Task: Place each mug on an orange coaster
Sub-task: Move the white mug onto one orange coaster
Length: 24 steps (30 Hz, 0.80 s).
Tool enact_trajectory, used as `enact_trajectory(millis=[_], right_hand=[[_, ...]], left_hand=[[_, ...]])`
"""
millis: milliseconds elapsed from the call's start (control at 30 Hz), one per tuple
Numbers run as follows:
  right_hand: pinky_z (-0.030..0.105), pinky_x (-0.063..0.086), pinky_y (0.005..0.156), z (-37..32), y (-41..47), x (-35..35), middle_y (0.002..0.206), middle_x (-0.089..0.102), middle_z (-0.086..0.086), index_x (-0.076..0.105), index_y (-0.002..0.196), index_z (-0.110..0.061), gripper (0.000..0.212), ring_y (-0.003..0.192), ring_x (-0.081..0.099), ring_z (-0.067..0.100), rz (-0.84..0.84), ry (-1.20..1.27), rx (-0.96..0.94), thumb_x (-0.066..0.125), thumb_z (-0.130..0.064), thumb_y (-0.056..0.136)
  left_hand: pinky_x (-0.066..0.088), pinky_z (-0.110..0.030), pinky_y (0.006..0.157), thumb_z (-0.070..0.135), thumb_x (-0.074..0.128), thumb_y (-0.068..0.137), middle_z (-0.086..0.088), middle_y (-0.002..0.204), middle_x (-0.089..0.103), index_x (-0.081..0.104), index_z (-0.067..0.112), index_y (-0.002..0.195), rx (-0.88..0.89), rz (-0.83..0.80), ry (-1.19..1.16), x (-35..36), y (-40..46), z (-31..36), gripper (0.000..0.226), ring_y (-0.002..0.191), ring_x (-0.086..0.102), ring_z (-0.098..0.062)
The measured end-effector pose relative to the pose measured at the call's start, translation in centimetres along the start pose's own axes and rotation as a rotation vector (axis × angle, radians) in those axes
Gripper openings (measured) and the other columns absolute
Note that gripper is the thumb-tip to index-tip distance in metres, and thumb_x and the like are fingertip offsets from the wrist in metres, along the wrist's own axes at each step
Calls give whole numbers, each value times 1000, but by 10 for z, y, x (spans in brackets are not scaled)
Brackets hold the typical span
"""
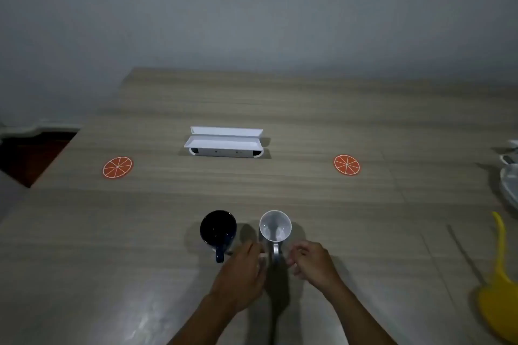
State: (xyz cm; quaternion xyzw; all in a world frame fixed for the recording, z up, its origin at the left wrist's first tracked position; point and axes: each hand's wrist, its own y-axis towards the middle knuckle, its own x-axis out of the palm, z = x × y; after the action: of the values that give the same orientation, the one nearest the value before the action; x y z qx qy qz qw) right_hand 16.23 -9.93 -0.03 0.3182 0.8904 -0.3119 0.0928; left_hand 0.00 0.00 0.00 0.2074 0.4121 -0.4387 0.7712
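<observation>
Two mugs stand upright side by side on the wooden table near me: a dark blue mug (218, 228) on the left and a white mug (275, 226) on the right, both handles pointing toward me. Two orange-slice coasters lie farther back, one at the left (117, 167) and one at the right (346, 164), both bare. My left hand (243, 274) hovers between the two handles, fingers loosely curled, holding nothing. My right hand (313, 262) sits just right of the white mug's handle, fingers apart and curled, not gripping it.
A white open box (224, 141) stands at the table's middle, between the coasters. A yellow plastic object (499, 288) lies at the right edge, with white items (510, 176) beyond it. The table's left edge drops to a dark floor.
</observation>
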Motion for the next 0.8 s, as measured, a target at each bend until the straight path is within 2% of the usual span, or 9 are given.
enact_trajectory(millis=[67,133,200,300,433,533,667,800], right_hand=[[24,41,46,-2,-2,8,66,70,8,73,81,-13,18,47,54,17,-101,118,62,61,-15,94],[24,41,47,-5,-5,13,69,71,10,71,91,-11,16,47,53,18,-186,155,121,59,-20,97],[25,43,47,-6,-6,17,74,72,12,69,101,-9,19,48,55,19,-242,194,166,58,-24,99],[27,47,50,-7,-6,19,80,74,13,69,108,-7,24,55,59,22,-298,262,201,57,-24,100],[27,49,55,-4,-4,22,82,78,12,72,99,-11,19,67,66,25,-278,300,208,57,-23,99],[26,47,53,-4,-3,20,77,76,14,70,96,-5,19,64,66,23,-203,333,187,55,-17,100],[26,44,50,-2,4,7,68,74,13,66,102,6,23,58,67,23,-105,354,139,53,-12,101],[27,44,52,-4,10,-9,70,74,17,68,97,3,21,61,68,24,-20,346,97,54,-12,101]], left_hand=[[45,-35,92,25,53,95,-7,128,50,50,13,126,-34,-102,36,9,1,-2,33,117,49,-25],[40,-37,103,35,59,89,-8,141,42,38,14,140,-42,-199,132,20,-1,-7,59,132,38,-28],[28,-47,116,47,61,85,-10,159,23,19,12,152,-64,-323,253,32,-4,-15,86,147,16,-35],[13,-60,120,58,61,85,-9,168,-8,-4,16,156,-128,-451,324,42,-5,-22,105,152,-8,-39],[7,-63,120,60,59,85,-12,167,-16,-11,18,156,-134,-483,354,45,-5,-20,108,151,-12,-42],[9,-64,120,60,60,84,-13,167,-11,-8,17,156,-138,-472,376,46,-2,-19,108,151,-9,-42],[10,-65,119,62,58,82,-11,168,-10,-4,18,156,-148,-429,349,51,6,-18,106,152,-11,-39],[1,-66,120,63,58,85,-9,167,-17,-9,20,156,-117,-403,314,49,27,-7,107,151,-19,-37]])
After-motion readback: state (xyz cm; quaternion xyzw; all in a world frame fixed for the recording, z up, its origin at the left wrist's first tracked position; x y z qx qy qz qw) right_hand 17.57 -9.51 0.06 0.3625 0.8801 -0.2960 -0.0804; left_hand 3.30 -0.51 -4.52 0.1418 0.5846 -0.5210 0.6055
